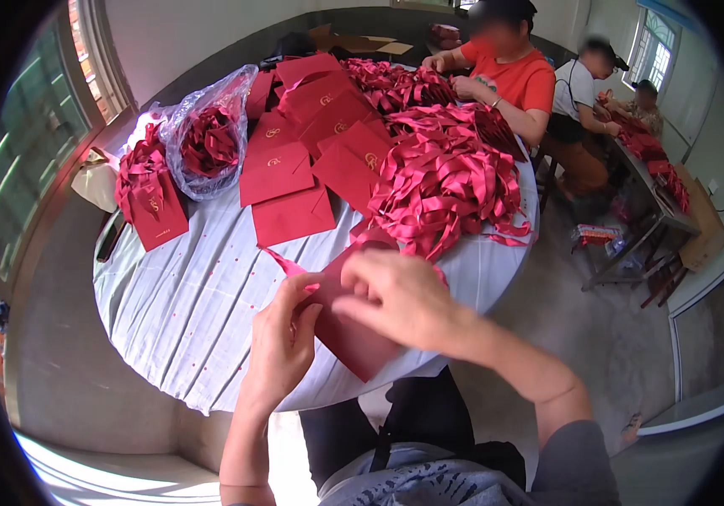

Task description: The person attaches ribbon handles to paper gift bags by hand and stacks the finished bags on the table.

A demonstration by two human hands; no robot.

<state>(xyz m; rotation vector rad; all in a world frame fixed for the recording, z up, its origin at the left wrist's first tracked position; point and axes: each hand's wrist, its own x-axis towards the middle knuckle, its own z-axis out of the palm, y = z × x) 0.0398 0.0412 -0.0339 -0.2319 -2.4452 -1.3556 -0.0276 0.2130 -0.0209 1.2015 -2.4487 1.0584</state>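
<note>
A dark red paper gift bag [362, 341] lies at the near edge of the table, tilted, under both hands. My left hand [282, 341] is at its left side, thumb and fingers pinched on a red ribbon [282, 260] whose loose end sticks out beyond the fingers. Over the upper part of the bag is my right hand [400, 295], with bent fingers smeared by motion; whether they hold anything is hidden. Just beyond the hands rises a big heap of red ribbons [455, 177]. Flat red bags with gold lettering [278, 173] lie stacked left of it.
A white cloth [185, 320] covers the round table. On its left are a clear plastic sack of ribbons [210, 139] and a ribboned red bag [155, 207]. Across the table sits a person in a red shirt [509, 72]; other people work at a side table [644, 177].
</note>
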